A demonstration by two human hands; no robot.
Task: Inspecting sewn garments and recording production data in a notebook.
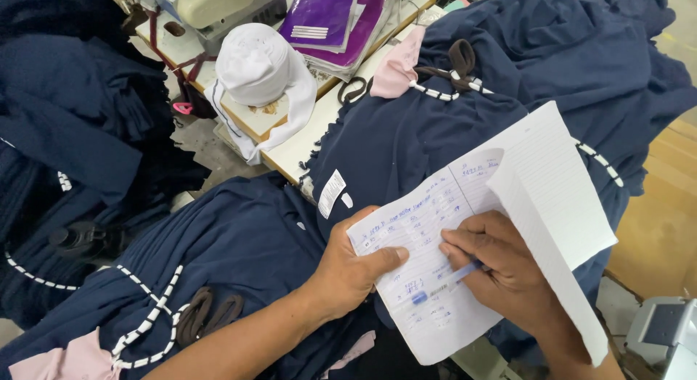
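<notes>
Head view, hands near centre-right. Left hand (348, 267) lies on the near-left edge of an open lined notebook (465, 242), thumb pressed flat across the page and the other fingers tucked out of sight under the book, so the fingers are clamped on the notebook's edge. Right hand (504, 267) rests on the lower part of the same page, fingers closed together round a blue pen (443, 282) whose tip points near-left and touches the paper. The notebook sits on a heap of navy garments (406, 133) rather than on anything firm; its right-hand leaf (559, 198) stands up folded and tilted, not lying flat. Handling judgement: the book is light, thin and floppy, soft-covered by the look of it, and the cloth beneath gives no backing, so it probably needs support from below and a thumb on top, near the spine or the written edge; the loose leaf would likely flop over if released. The pen is light, rigid and smooth, best held low on the barrel. Around: more navy fabric with white-dashed trim (149, 318) at near left, a pink cloth piece (396, 68) far centre, a white cap (258, 64) on the tabletop (294, 151) at far left, purple packets (330, 17) beyond it, and part of a sewing machine (218, 6) at the far edge.
</notes>
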